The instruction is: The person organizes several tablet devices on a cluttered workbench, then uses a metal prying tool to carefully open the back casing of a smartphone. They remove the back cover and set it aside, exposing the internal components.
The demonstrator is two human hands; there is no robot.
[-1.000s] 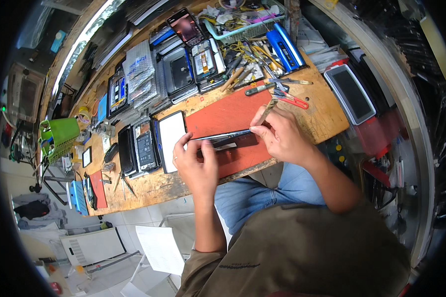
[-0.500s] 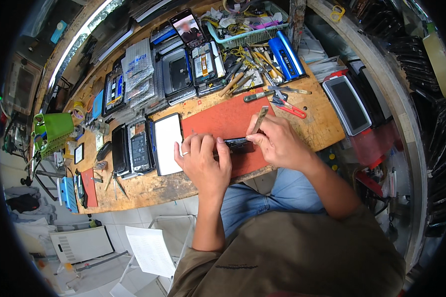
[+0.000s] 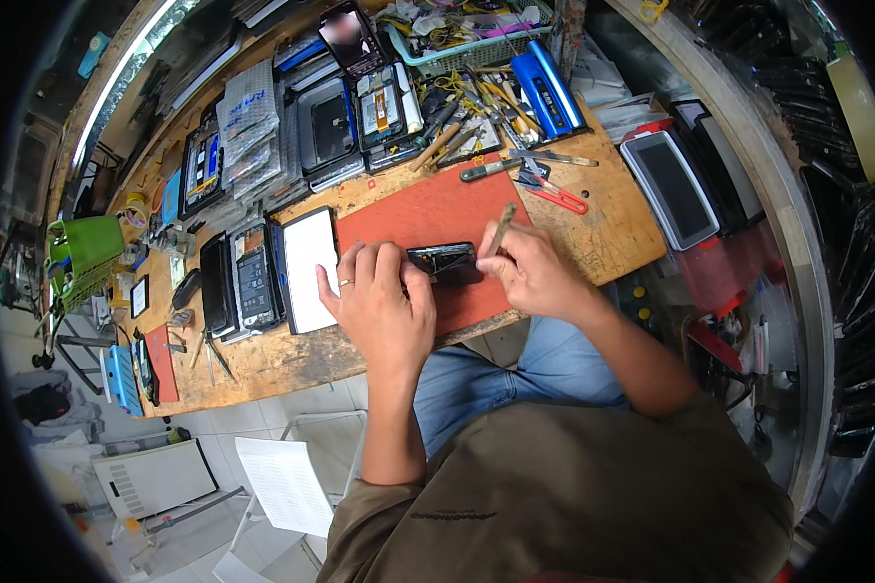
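Note:
My left hand [image 3: 384,301] grips the left part of a dark, opened phone [image 3: 442,257] over a red mat [image 3: 442,204]. Its fingers curl over the device, hiding part of it. My right hand [image 3: 530,272] pinches a worn, flat tan-handled tool [image 3: 505,222] held upright at the phone's right end; the tool's lower tip is hidden. Left of the mat lies a white pad in a dark frame [image 3: 310,272]. A red-handled tool [image 3: 562,197] and a green-handled knife [image 3: 484,169] lie just beyond the mat.
A disassembled tablet [image 3: 253,282] sits at the left. Stacked devices and bubble-wrap [image 3: 253,121], a tool pile [image 3: 467,126], a teal basket [image 3: 437,58] and a blue case [image 3: 544,92] line the back. A green basket [image 3: 80,253] stands far left, a white-edged tablet [image 3: 671,185] right.
The phone has tipped from edge-on to showing more of its dark interior. My left hand has shifted higher over it, fingers curled further; my right hand with the tool stays at its right end.

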